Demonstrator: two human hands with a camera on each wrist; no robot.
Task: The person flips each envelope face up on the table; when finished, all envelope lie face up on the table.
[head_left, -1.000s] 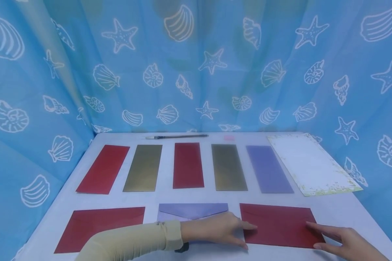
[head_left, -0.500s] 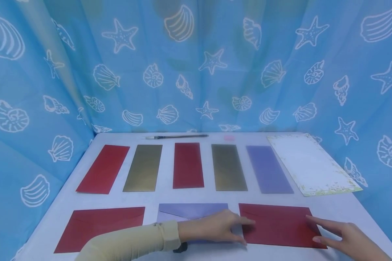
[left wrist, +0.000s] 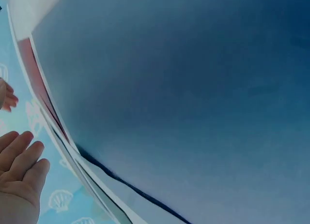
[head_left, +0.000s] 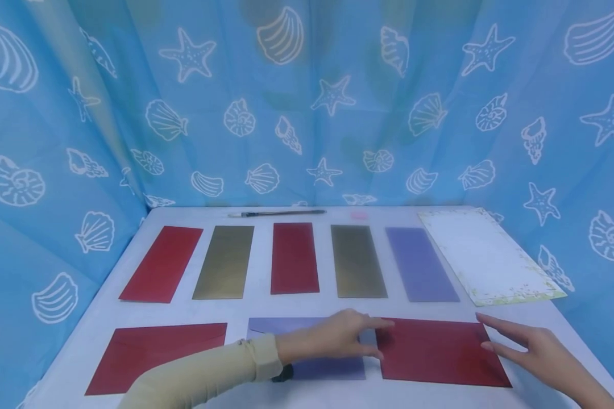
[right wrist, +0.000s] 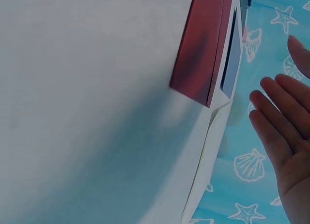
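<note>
Fingers (head_left: 503,328) of the left hand (head_left: 337,338) and the right hand (head_left: 539,352) are extended and grip nothing, at both short ends of a red envelope (head_left: 442,352), which lies flat toward the right edge of the worktop (head_left: 297,307), just beside a purple envelope (head_left: 332,369).

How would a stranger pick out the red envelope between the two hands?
On the white table, find the nearer row, laid sideways. The red envelope is the rightmost, between the left hand and right hand. Its neighbour, the purple envelope, differs in colour, and the other red envelope in that row lies at the left end.
</note>
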